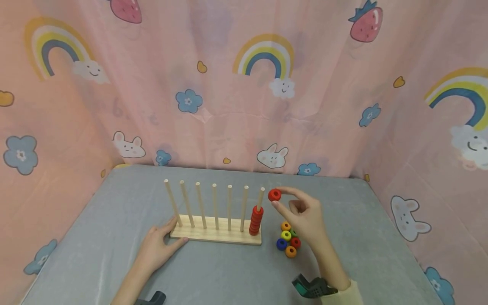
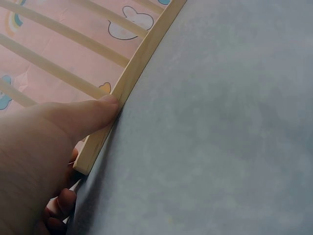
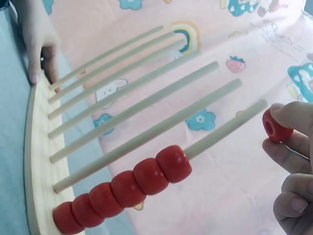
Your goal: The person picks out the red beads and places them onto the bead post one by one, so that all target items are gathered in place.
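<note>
My right hand pinches a red bead between thumb and fingertips, beside the top of the rightmost peg. In the right wrist view the bead shows its hole, close to the peg tip. Several red beads are stacked on that peg, whose upper part is bare. The other pegs of the wooden peg board carry nothing. My left hand grips the board's left end, thumb on the front edge and fingers round behind.
Loose beads lie in a cluster right of the board, below my right hand: orange, blue, yellow, red and a partly hidden green one. A grey cloth covers the table; a pink printed curtain hangs behind.
</note>
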Demonstrator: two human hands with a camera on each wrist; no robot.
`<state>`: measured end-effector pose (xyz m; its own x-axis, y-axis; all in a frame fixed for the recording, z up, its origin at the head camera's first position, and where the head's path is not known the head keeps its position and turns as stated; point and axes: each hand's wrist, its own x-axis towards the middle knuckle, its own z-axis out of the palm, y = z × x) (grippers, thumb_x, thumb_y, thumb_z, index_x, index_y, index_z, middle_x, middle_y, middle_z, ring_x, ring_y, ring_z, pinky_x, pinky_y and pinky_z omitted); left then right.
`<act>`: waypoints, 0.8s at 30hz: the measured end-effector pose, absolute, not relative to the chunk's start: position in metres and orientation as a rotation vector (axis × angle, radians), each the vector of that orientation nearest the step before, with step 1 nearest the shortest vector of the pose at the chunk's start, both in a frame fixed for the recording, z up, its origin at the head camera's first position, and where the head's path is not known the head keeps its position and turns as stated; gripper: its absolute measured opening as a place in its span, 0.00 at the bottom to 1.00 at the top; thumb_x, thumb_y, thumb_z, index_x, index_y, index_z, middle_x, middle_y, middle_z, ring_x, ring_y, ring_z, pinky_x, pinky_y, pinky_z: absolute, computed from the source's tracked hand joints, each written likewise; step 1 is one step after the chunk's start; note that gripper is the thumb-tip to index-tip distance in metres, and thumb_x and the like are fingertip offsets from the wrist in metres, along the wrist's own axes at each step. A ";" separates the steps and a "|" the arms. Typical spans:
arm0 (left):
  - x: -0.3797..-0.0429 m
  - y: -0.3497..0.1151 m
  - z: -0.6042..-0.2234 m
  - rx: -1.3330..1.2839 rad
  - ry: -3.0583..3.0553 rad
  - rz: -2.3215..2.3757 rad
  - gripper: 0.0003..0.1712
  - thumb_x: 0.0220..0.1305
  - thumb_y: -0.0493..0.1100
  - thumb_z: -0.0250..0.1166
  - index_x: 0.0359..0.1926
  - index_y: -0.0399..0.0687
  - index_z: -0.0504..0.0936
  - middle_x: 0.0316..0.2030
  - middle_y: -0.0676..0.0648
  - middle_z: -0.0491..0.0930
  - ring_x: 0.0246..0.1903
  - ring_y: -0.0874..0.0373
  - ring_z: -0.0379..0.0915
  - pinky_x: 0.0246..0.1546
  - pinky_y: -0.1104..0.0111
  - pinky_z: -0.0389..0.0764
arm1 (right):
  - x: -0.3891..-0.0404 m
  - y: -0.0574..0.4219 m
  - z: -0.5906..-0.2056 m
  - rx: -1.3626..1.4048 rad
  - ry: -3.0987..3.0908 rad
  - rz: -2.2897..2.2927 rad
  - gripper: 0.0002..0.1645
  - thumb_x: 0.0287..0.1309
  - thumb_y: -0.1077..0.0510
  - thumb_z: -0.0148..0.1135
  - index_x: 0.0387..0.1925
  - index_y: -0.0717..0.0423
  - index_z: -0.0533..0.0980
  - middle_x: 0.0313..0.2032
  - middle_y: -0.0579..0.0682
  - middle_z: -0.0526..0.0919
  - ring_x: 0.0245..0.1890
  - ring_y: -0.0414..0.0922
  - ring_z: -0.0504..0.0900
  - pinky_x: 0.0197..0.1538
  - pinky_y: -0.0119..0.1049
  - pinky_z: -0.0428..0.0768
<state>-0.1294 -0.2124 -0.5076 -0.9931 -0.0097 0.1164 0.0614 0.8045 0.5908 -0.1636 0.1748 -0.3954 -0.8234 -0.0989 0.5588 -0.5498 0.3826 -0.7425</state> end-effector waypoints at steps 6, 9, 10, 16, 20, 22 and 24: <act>-0.130 -0.213 -0.507 -0.033 -2.880 -0.945 0.47 0.63 0.61 0.77 0.74 0.39 0.75 0.71 0.40 0.75 0.45 0.44 0.75 0.45 0.48 0.81 | -0.165 0.169 -0.388 0.583 -2.183 1.467 0.20 0.58 0.68 0.78 0.53 0.55 0.87 0.12 0.46 0.58 0.12 0.37 0.55 0.14 0.33 0.56; -0.130 -0.213 -0.508 -0.028 -2.889 -0.948 0.47 0.63 0.62 0.77 0.74 0.40 0.75 0.71 0.40 0.75 0.45 0.45 0.75 0.45 0.49 0.81 | -0.167 0.166 -0.386 0.615 -2.152 1.484 0.21 0.58 0.70 0.77 0.53 0.57 0.87 0.12 0.46 0.58 0.11 0.38 0.55 0.14 0.33 0.55; -0.130 -0.213 -0.508 -0.026 -2.891 -0.952 0.47 0.63 0.62 0.77 0.74 0.41 0.75 0.72 0.40 0.75 0.45 0.45 0.75 0.44 0.49 0.81 | -0.167 0.165 -0.385 0.625 -2.143 1.483 0.21 0.58 0.70 0.77 0.53 0.57 0.87 0.12 0.46 0.58 0.11 0.38 0.55 0.14 0.32 0.55; -0.130 -0.213 -0.508 -0.022 -2.889 -0.962 0.47 0.63 0.62 0.77 0.74 0.42 0.75 0.72 0.41 0.75 0.43 0.47 0.74 0.41 0.52 0.80 | -0.170 0.162 -0.382 0.643 -2.127 1.476 0.20 0.58 0.70 0.77 0.52 0.58 0.87 0.11 0.45 0.58 0.11 0.37 0.54 0.14 0.32 0.54; -0.130 -0.213 -0.508 -0.027 -2.887 -0.960 0.47 0.63 0.62 0.77 0.75 0.42 0.75 0.72 0.41 0.75 0.42 0.48 0.73 0.41 0.53 0.79 | -0.172 0.159 -0.380 0.647 -2.141 1.476 0.21 0.58 0.68 0.78 0.53 0.56 0.87 0.12 0.45 0.57 0.12 0.37 0.53 0.14 0.34 0.54; -0.130 -0.213 -0.508 -0.025 -2.888 -0.960 0.47 0.63 0.62 0.77 0.75 0.42 0.75 0.72 0.41 0.75 0.42 0.48 0.73 0.41 0.53 0.79 | -0.173 0.158 -0.380 0.650 -2.147 1.473 0.21 0.58 0.68 0.78 0.53 0.55 0.87 0.12 0.45 0.57 0.13 0.37 0.53 0.14 0.34 0.53; -0.130 -0.213 -0.508 -0.024 -2.891 -0.964 0.47 0.63 0.62 0.77 0.75 0.42 0.75 0.72 0.41 0.75 0.42 0.48 0.73 0.41 0.53 0.79 | -0.173 0.156 -0.380 0.655 -2.148 1.477 0.21 0.58 0.68 0.78 0.53 0.54 0.87 0.12 0.45 0.57 0.12 0.37 0.53 0.15 0.33 0.53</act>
<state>-0.1302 -0.2130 -0.5080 -0.9954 -0.0148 0.0942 0.0447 0.8004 0.5978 -0.1731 0.1560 -0.3798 -0.7860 -0.1291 0.6046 -0.6107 0.3138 -0.7270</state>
